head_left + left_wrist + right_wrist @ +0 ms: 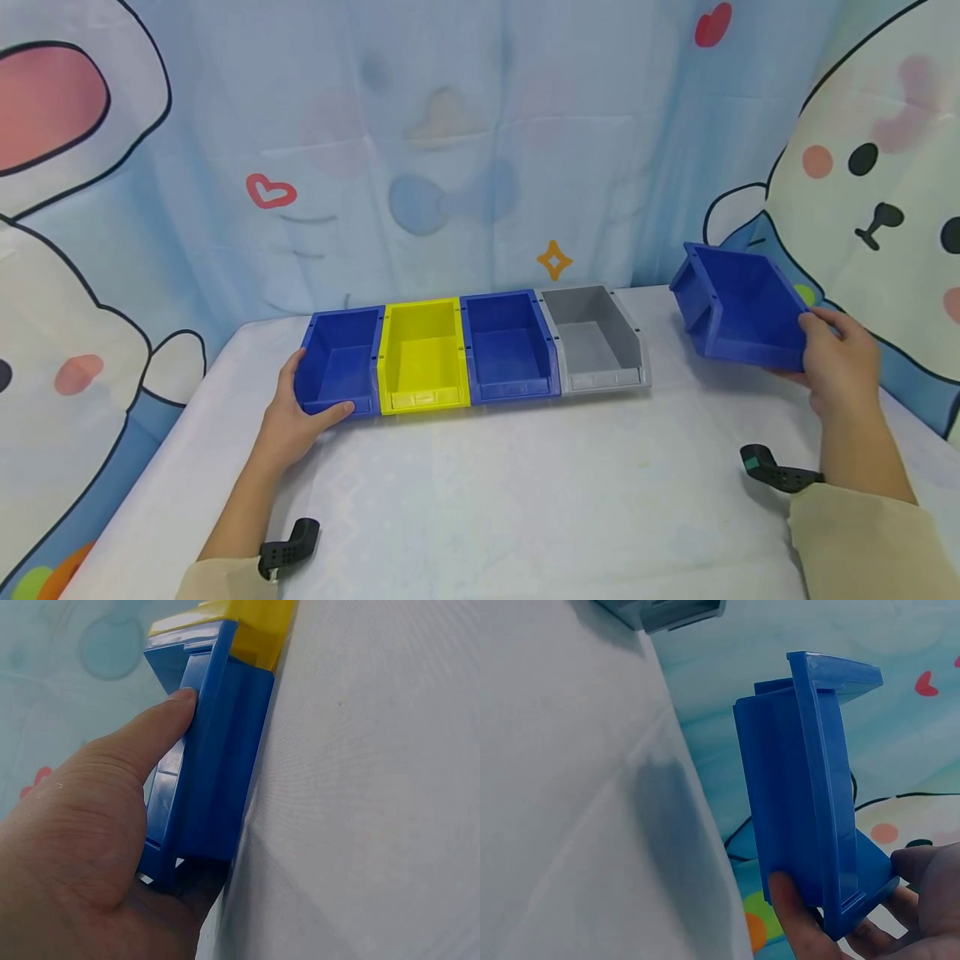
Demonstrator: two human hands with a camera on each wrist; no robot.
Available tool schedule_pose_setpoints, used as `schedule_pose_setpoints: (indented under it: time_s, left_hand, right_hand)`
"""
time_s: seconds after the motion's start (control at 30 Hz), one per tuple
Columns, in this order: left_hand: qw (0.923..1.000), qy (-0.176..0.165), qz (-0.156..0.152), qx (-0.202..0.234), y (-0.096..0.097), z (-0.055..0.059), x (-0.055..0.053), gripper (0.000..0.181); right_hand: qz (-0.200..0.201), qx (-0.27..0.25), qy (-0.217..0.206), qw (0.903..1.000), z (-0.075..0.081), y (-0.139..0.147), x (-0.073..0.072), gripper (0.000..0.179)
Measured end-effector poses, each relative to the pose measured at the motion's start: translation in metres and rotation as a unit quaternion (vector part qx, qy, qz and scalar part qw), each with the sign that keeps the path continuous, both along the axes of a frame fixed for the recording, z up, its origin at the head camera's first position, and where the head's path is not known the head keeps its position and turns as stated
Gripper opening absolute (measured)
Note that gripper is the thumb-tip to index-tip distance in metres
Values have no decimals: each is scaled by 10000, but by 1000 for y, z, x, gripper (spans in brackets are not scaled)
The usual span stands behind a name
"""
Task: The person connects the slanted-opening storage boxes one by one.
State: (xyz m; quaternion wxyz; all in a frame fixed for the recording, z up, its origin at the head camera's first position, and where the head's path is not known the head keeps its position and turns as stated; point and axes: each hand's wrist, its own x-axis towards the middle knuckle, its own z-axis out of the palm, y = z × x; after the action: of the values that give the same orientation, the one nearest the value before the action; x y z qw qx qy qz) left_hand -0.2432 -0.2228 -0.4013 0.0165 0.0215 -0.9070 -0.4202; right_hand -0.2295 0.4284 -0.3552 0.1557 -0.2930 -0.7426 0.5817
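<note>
Four plastic storage bins stand side by side on the white table: a blue bin [337, 354], a yellow bin [422, 358], a second blue bin [512, 354] and a grey bin [594, 337]. My left hand [291, 421] grips the leftmost blue bin, its thumb on the front lip and its fingers along the outer side. On the right, my right hand [846, 362] holds another blue bin [750, 312] by its right side. In the right wrist view this held bin [787, 780] is up off the table, casting a shadow there.
The white-covered table [540, 500] runs back to a light blue curtain [480, 150] printed with cartoon animals. A dark band [288, 546] sits at the left wrist and another band [780, 473] at the right. Beige sleeves [870, 542] cover both forearms.
</note>
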Motion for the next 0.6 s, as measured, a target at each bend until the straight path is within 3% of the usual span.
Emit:
schedule_pose_setpoints:
  time_s: [0.33, 0.6]
  left_hand:
    - [10000, -5, -5, 9, 0, 0, 0, 118]
    - [10000, -2, -11, 17, 0, 0, 0, 118]
  right_hand:
    - [115, 76, 248, 9996, 20, -15, 0, 57]
    - [408, 81, 425, 9982, 23, -31, -5, 58]
